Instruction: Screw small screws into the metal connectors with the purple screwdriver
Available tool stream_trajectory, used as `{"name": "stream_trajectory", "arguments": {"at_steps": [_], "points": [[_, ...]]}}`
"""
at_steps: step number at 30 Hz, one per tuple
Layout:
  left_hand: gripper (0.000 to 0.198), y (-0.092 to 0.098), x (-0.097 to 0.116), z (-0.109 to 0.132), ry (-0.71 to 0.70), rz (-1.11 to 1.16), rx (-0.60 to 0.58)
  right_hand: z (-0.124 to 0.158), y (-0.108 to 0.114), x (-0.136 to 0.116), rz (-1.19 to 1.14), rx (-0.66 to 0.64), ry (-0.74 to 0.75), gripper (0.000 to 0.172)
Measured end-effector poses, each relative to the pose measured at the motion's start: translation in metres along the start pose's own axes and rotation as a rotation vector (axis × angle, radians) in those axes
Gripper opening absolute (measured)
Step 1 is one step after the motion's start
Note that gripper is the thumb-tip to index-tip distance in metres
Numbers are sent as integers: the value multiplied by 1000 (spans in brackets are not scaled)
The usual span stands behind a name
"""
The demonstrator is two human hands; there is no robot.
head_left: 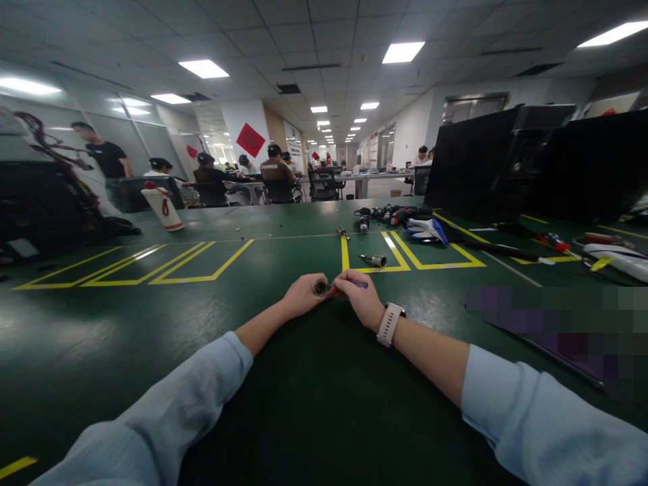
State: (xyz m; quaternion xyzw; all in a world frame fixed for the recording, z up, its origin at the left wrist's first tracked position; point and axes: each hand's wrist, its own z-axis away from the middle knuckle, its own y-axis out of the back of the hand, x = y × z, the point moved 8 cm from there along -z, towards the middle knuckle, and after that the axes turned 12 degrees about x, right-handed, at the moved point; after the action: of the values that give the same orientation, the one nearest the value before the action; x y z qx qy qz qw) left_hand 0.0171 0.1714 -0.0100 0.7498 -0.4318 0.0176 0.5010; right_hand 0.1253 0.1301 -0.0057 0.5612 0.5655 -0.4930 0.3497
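Note:
My left hand [304, 295] is closed around a round metal connector [320, 288], its open end turned toward me. Close against it, my right hand [360, 297] pinches a thin tool with a purple handle [361, 285], probably a small screwdriver. The tool's slim shaft points at the connector; whether it touches is too small to tell. Just beyond my hands, a metal connector part [375, 260] lies on the green table inside a yellow taped outline. A smaller metal piece [343, 233] lies farther back.
Several dark connectors with cables [389, 214] lie at the back, beside a white and blue glove [426, 230]. Black monitors [476, 158] stand at right. A white cup [163, 208] stands at back left. A red-handled screwdriver [554, 241] lies at right. People sit at farther tables.

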Motion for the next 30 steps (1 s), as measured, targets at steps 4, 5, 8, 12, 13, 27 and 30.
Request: {"name": "stream_trajectory", "arguments": {"at_steps": [4, 5, 8, 12, 13, 27, 30], "points": [[25, 2, 1, 1, 11, -69, 5, 2, 0, -5, 140, 7, 115, 12], [25, 2, 1, 1, 12, -77, 4, 1, 0, -4, 133, 3, 101, 12], [25, 1, 1, 2, 4, -70, -12, -1, 0, 3, 68, -23, 30, 12], [23, -2, 1, 2, -18, -28, -33, -5, 0, 12, -17, -40, -75, 13], [23, -2, 0, 1, -23, -14, -30, -5, 0, 15, -36, -40, -99, 13], [22, 2, 1, 2, -14, -140, 3, -2, 0, 9, -21, 1, -51, 11], [21, 0, 2, 2, -30, -120, -17, -4, 1, 15, -58, -21, -123, 12]]}}
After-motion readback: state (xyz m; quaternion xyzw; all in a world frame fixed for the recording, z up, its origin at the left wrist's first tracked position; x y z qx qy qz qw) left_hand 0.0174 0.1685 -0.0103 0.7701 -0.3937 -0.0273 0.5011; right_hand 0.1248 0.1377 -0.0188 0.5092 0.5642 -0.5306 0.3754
